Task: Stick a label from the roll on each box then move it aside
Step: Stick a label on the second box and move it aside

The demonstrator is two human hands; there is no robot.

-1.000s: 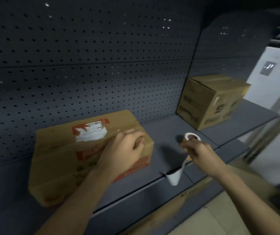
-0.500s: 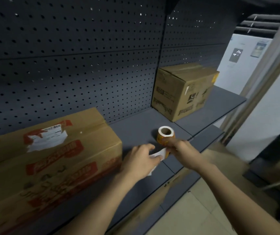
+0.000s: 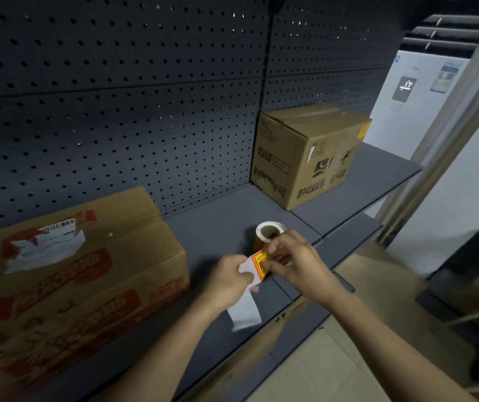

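Peeling a label off the roll: our left hand pinched the backing strip, right hand pinched the label's edge. Next, we judged, it must go on the box far right.

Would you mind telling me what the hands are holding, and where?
The left hand grips the white backing strip; the right hand pinches the orange label by its edge.

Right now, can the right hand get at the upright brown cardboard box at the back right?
Probably yes, once freed: the right hand is peeling an orange label, and bare shelf lies before the upright brown cardboard box.
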